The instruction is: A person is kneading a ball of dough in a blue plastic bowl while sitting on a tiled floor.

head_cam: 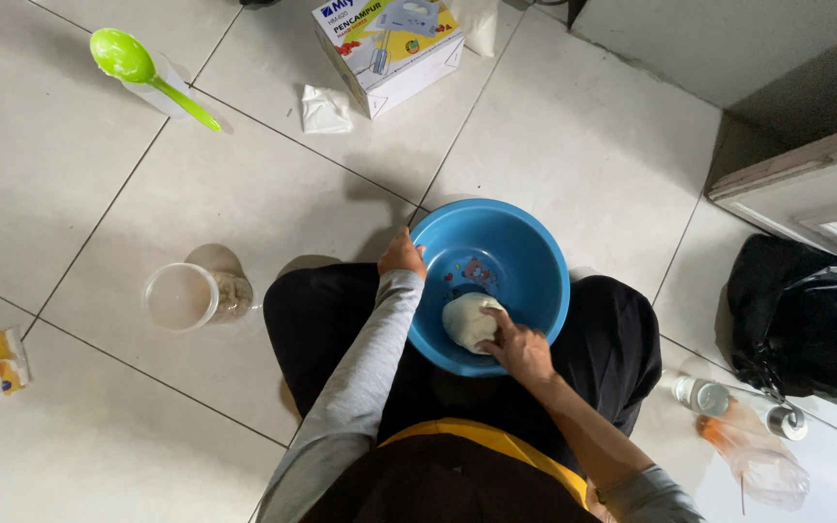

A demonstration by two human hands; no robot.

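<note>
Sitting on a pale glossy tiled floor (244,194), person keeps a round blue plastic bowl (525,254) tucked between the knees, likely so it stays put under pressure. Left hand (402,255), grey sleeve, grips the bowl's near-left rim, fingers curled over the edge, steadying it. Right hand (520,349) is inside the bowl, fingers bent and pressing onto a smooth off-white lump of dough (467,320) lying on the bottom toward the body side; closed onto it rather than around it. The two hands sit apart, one on rim, one on dough. Dough looks soft, matte, rounded; bowl's inner base carries a small coloured print. Left of the knee stands a clear plastic tub (181,296), seemingly within reach. Farther off, a lime-green plastic spoon (138,66) rests across a translucent cup. A white cardboard appliance box (389,53) stands at the top, crumpled white wrapper (325,108) beside it. Right side: shiny black plastic bag (806,320).
</note>
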